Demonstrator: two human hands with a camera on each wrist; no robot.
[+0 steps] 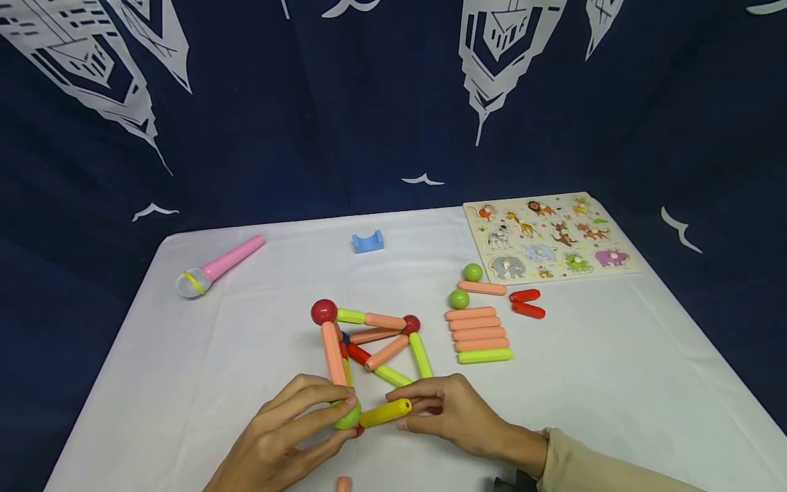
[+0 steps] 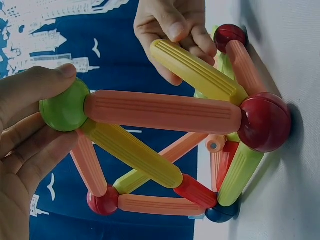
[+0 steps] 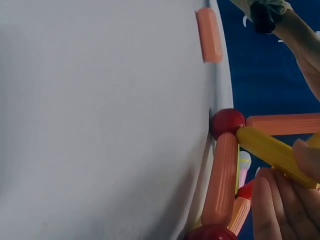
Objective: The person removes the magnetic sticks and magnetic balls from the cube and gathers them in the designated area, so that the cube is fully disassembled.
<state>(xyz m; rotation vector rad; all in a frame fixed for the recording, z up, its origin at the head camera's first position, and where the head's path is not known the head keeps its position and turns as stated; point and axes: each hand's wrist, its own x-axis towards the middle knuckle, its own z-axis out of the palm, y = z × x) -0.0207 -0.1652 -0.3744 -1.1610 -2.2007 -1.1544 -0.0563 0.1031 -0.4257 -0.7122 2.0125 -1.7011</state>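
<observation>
**A:** At a white-covered worktop [image 1: 184, 383], what are the two hands doing?

**B:** Both are on a frame of magnetic rods and balls [image 1: 369, 342] standing near the front middle of the worktop. The left hand [image 1: 289, 430] has its thumb and fingers curled round a green ball [image 1: 348, 417] at the frame's near corner. The right hand [image 1: 455, 413] pinches a yellow rod [image 1: 385, 413] by its right end; the rod's left end sits at the green ball.

**A:** And the left wrist view?

**B:** It shows the green ball [image 2: 65, 106] pressed between the left hand's thumb and fingers, with a salmon rod [image 2: 162, 111] running from it to a dark red ball [image 2: 265, 121] resting on the cloth. The right hand's fingertips [image 2: 180, 30] clamp the yellow rod [image 2: 197, 71].

**A:** What else lies on the worktop?

**B:** To the right of the frame, a neat row of four salmon rods and one green rod [image 1: 479, 335], two green balls [image 1: 465, 285], another salmon rod and two short red rods [image 1: 527, 303]. Behind those, an animal peg puzzle board [image 1: 547, 236]. At back centre a small blue block [image 1: 367, 241], at left a pink toy microphone [image 1: 218, 266]. One loose salmon rod [image 1: 343, 484] lies at the front edge, between the two arms.
</observation>
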